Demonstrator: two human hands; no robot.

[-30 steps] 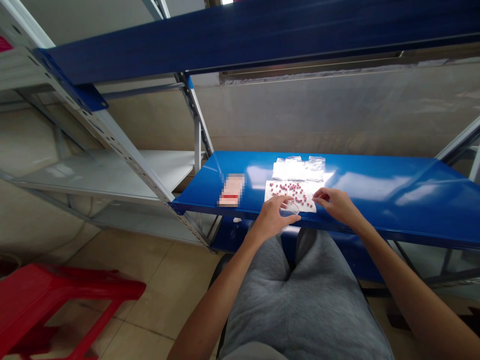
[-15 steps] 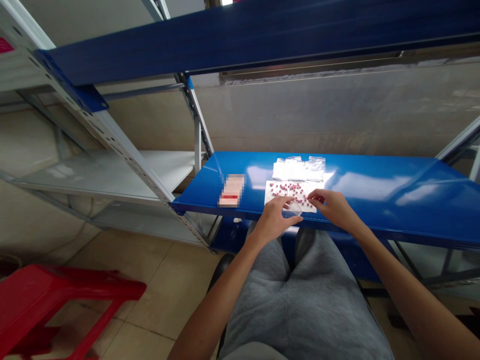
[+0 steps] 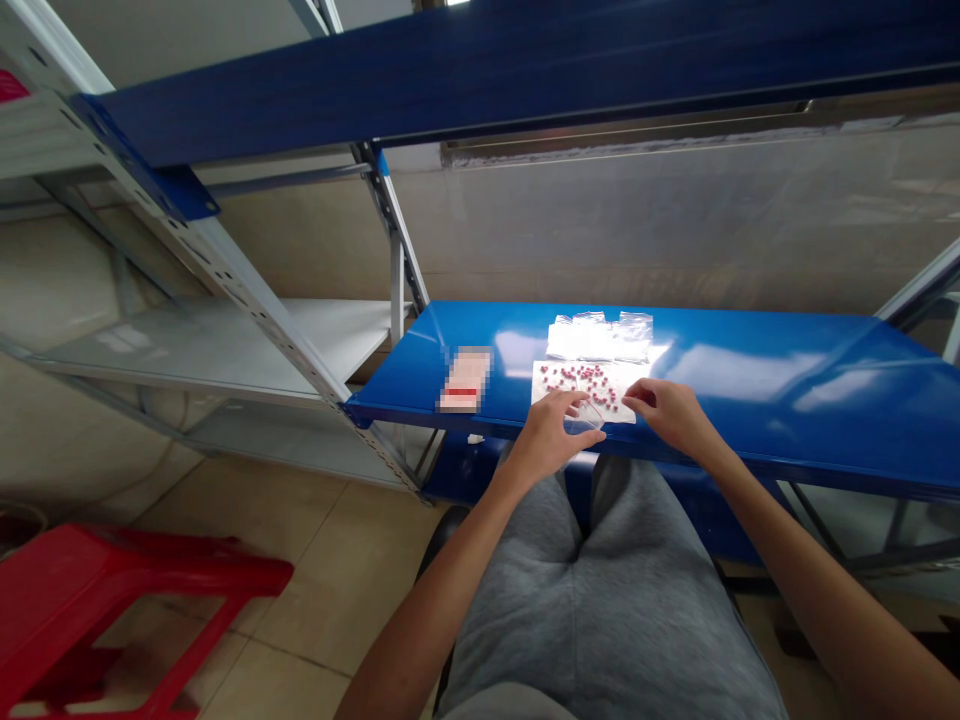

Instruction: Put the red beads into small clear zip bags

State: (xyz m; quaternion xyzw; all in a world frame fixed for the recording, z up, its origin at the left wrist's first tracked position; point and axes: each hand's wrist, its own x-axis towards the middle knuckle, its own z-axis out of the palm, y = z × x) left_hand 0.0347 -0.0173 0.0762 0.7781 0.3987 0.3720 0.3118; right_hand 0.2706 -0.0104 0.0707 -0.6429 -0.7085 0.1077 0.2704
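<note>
Several small red bead-like pieces lie scattered over a white sheet near the front edge of the blue shelf. My left hand grips a small clear plastic bag, its thumb and fingers curved around the bag over the sheet's front part. At the sheet's right edge, my right hand is closed, with thumb and forefinger pinched together; anything between them is too small to make out. Behind the sheet lie several clear zip bags, bright with glare.
A pixelated pale item with a red band lies left on the blue shelf. A blue beam crosses above. Grey metal shelving stands at the left, with a red plastic stool on the tiled floor.
My right hand has shifted slightly right, off the red pieces to the sheet's edge. My left hand keeps its hold on the bag.
</note>
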